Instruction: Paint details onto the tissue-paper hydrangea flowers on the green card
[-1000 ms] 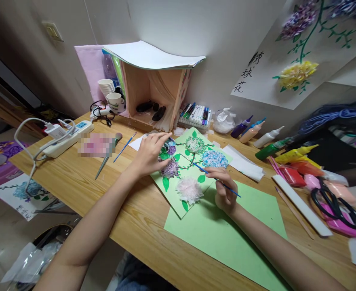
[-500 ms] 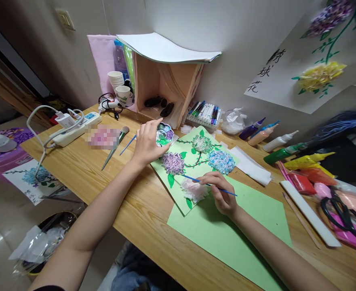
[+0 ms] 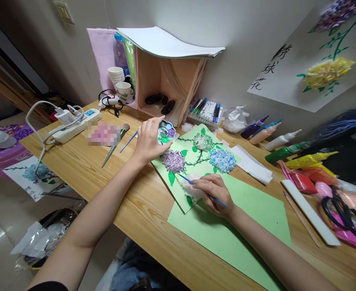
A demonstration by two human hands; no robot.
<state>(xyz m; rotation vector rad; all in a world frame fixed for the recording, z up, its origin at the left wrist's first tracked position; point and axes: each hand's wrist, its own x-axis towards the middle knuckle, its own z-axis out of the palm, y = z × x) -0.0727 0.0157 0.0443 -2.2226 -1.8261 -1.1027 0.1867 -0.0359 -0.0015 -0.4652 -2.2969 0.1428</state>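
Note:
My left hand is closed around a small flower-shaped paint palette at the upper left corner of a green card. The card carries purple, white-green, blue and pale pink paper flowers with painted stems and leaves. My right hand pinches a thin blue paintbrush and rests over the pale pink flower. The brush tip points left towards a green leaf below the purple flower.
A larger green sheet lies under my right forearm. Marker set, paint bottles, clay packs and scissors crowd the right. A power strip, brushes and paper cups stand left; a wooden box at the wall.
My right hand has moved left and down over the pink flower, the brush tip dropping towards the leaf. My left hand stays on the palette it lifted off the card a second ago.

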